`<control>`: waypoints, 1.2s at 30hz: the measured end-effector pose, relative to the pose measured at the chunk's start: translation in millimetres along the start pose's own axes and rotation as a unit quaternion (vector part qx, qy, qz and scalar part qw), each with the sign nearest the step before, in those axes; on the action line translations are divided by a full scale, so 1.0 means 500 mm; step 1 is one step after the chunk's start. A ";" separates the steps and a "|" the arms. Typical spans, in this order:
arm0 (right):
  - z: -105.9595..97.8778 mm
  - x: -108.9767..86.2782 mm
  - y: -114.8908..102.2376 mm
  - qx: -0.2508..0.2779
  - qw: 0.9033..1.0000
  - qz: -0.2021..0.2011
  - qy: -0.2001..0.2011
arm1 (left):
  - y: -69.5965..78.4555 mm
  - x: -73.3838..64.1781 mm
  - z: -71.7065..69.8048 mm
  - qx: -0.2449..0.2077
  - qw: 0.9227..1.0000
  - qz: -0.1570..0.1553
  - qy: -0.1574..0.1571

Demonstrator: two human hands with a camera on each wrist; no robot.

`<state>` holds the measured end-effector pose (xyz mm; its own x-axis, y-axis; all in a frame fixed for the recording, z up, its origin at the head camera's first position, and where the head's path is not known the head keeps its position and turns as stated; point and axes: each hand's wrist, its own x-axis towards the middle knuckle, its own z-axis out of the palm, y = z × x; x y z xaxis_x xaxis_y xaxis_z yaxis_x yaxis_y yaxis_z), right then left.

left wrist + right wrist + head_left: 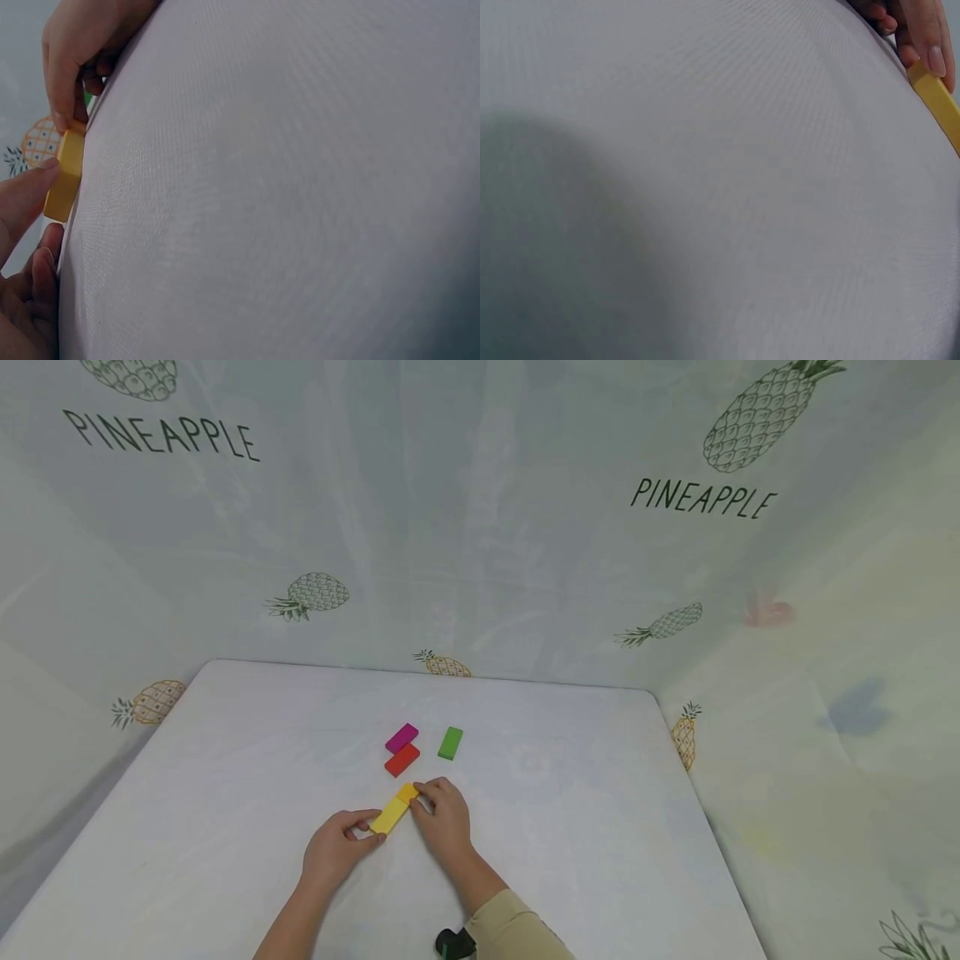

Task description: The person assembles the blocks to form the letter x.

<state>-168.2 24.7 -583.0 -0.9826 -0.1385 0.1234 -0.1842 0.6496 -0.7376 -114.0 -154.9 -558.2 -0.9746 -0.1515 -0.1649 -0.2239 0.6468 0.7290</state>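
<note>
Two yellow blocks lie end to end in a slanting row on the white table. My left hand (pixel 335 850) pinches the nearer yellow block (pixel 389 817) at its lower left end, with the thumb on the near side. At the upper right end of the row, my right hand (pixel 444 820) pinches the farther yellow block (pixel 407 792), and its fingertips partly cover it. The left wrist view shows yellow (pixel 67 176) between both hands. In the right wrist view, left-hand fingers hold the end of the nearer block, at the upper right corner.
Beyond the hands, a red block (pixel 402 760) lies against a magenta block (pixel 402 737). A green block (pixel 450 743) lies to their right. By the right sleeve (pixel 517 928) is a black object (pixel 454 944). A pineapple-print curtain (pixel 465 527) hangs behind the white table (pixel 600 827).
</note>
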 end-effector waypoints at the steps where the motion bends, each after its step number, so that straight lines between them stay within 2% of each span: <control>1: 0.000 0.000 0.001 0.000 1.000 -0.001 -0.001 | 0.000 0.000 0.000 0.000 1.000 -0.001 -0.001; 5: -0.002 0.001 0.001 0.011 1.000 0.002 -0.003 | 0.002 0.000 0.001 0.004 1.000 -0.002 -0.001; 11: -0.020 0.016 -0.003 0.081 0.995 0.052 -0.018 | 0.002 -0.001 0.000 0.007 1.000 -0.003 -0.002; 14: -0.042 0.030 -0.010 0.098 0.993 0.056 -0.020 | 0.002 -0.002 -0.001 0.006 1.000 -0.004 -0.004; 26: -0.124 0.113 -0.027 0.048 0.998 0.005 -0.037 | -0.002 0.002 0.004 0.008 1.000 -0.002 -0.003; 36: -0.167 0.174 -0.022 0.002 0.997 0.012 -0.083 | -0.001 -0.002 0.001 0.008 1.000 -0.001 -0.003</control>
<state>-253.6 67.8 -508.7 -0.9697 -0.2442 -0.0051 -0.1600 0.6508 -0.7422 -113.1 -154.8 -558.5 -0.9740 -0.1494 -0.1705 -0.2266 0.6586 0.7175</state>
